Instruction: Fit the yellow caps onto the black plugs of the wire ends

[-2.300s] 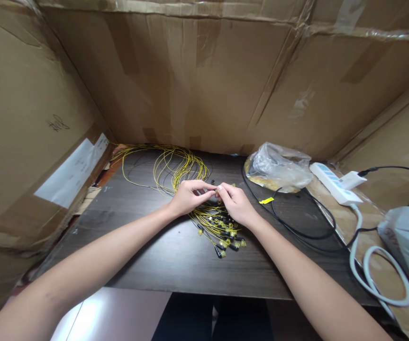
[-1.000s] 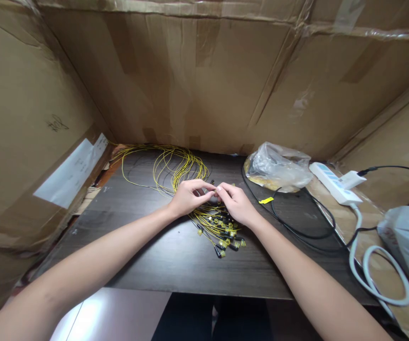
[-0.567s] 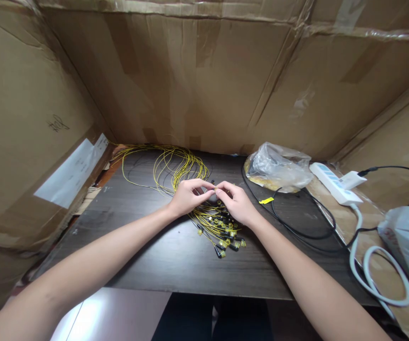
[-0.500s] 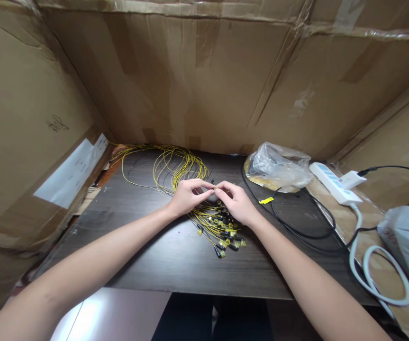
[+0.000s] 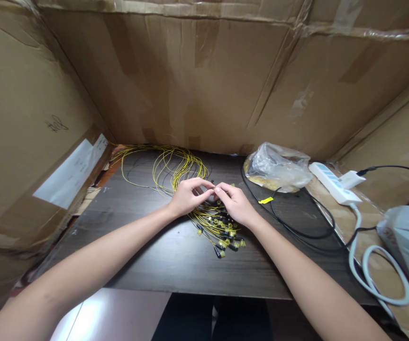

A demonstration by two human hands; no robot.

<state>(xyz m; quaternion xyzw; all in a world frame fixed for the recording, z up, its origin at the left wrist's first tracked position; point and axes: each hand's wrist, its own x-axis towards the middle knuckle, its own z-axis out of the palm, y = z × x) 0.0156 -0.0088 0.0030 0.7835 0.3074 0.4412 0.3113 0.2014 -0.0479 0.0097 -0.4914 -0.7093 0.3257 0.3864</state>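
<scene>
A bundle of thin yellow cables [image 5: 176, 166] lies coiled on the dark wooden table [image 5: 154, 255], its yellow-and-black connector ends [image 5: 225, 234] fanned out near the middle. My left hand [image 5: 188, 196] and my right hand [image 5: 236, 203] meet fingertip to fingertip just above the connectors. Both pinch the same small connector end of one yellow cable between thumb and forefinger. The pinched piece is mostly hidden by my fingers.
Cardboard walls [image 5: 204, 80] close in the table at the back and both sides. At the right lie a crumpled clear plastic bag [image 5: 277, 166], a small yellow tag [image 5: 266, 200], black cable loops [image 5: 304, 222], a white power strip [image 5: 334, 182] with its white cord [image 5: 371, 274], and a grey bag [image 5: 408, 246].
Almost nothing differs. My fingertips shift slightly on the small connector while both hands stay in the same spot above the cable ends.
</scene>
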